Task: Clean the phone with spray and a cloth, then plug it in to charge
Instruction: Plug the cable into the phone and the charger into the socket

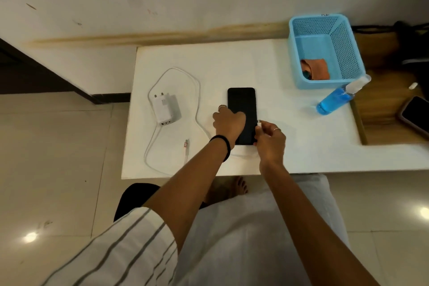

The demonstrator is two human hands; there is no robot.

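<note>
Phone (pixel 242 109): black, screen up, flat on the white table (pixel 301 137), middle of the top. Left hand (pixel 228 124): fingers curled over the phone's left edge, gripping it. Right hand (pixel 270 144): thumb and fingers pinched on the white cable plug (pixel 258 123) at the phone's right edge; charger (pixel 165 109) lies left, spray bottle (pixel 336 100) and cloth (pixel 315 69) in blue basket (pixel 348 53) right.

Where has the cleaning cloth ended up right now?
In the head view, the orange cloth lies crumpled in the near corner of the blue basket, at the far right of the white table, just behind the blue spray bottle.
</note>
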